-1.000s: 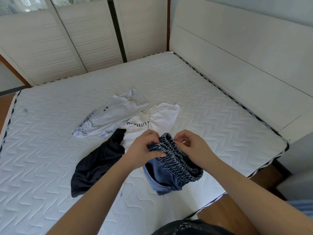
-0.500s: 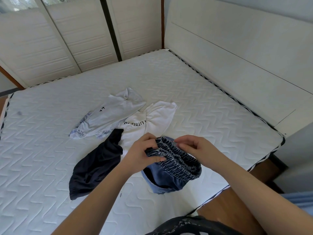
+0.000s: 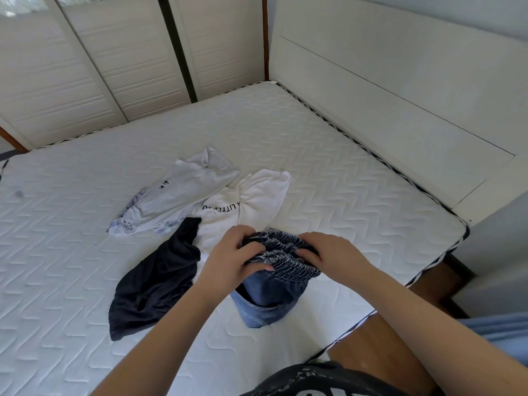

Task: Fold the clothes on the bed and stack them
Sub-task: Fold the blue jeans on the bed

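**Now bunched at the waistband, denim shorts are held over the mattress**

Compared with a second ago, the two hands have been brought lower and closer over the gathered elastic waistband, and the shorts have been lifted so that the blue legs hang down toward the bed. The left hand [image 3: 233, 257] is curled round the left end of the waistband, fingers over the top and thumb beneath; the right hand [image 3: 328, 252] is clamped on the right end in the same manner. Between them the denim shorts [image 3: 268, 298] are gripped, their hem touching or just above the mattress [image 3: 343, 172] near its front edge (contact cannot be settled from this view).

From this it is judged that the garment is only being straightened and that no fold has yet been made; nothing folded or stacked is seen.

Just beyond the hands a white T-shirt [image 3: 257, 201] with black lettering is spread, crumpled. A pale printed top [image 3: 177, 198] is laid beside it to the left, overlapping its edge. A dark navy garment [image 3: 154, 281] is sprawled left of the left forearm, one corner lying on the white T-shirt. These three occupy the middle of the bed, so flat room for folding is likely to be found only near the front edge or to the right. A headboard [image 3: 400, 95] and wardrobe doors [image 3: 85, 67] close the scene.
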Demonstrator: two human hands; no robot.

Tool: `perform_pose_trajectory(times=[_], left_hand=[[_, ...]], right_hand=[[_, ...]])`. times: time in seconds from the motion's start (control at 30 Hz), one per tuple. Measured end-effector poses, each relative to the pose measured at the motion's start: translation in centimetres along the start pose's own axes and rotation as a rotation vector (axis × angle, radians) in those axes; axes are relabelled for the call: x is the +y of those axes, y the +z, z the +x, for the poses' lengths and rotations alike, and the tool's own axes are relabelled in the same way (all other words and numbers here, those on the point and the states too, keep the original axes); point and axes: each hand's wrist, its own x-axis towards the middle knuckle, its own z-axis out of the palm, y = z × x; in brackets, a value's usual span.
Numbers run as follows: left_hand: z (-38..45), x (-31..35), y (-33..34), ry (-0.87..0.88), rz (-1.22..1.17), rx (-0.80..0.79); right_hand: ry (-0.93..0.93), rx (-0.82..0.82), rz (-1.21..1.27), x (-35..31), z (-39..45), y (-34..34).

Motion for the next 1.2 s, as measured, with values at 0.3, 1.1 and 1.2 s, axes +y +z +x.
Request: perform_pose_trajectory(times=[0.3,1.1,1.2], left_hand=[[-0.5,-0.5,-0.1,-0.088,-0.002,0.060],[-0.8,-1.5,-0.3,-0.348,-0.053,0.030],[-0.4,-1.5,-0.8,-0.419,-0.178,0.025]], right_hand=[[-0.251,0.214,0.023,1.2,-1.3,0.3],[-0.027,0.134,0.244,0.1,-2.0,-1.1],[-0.028,0.230,0.283,-0.6,-2.1,-1.5]])
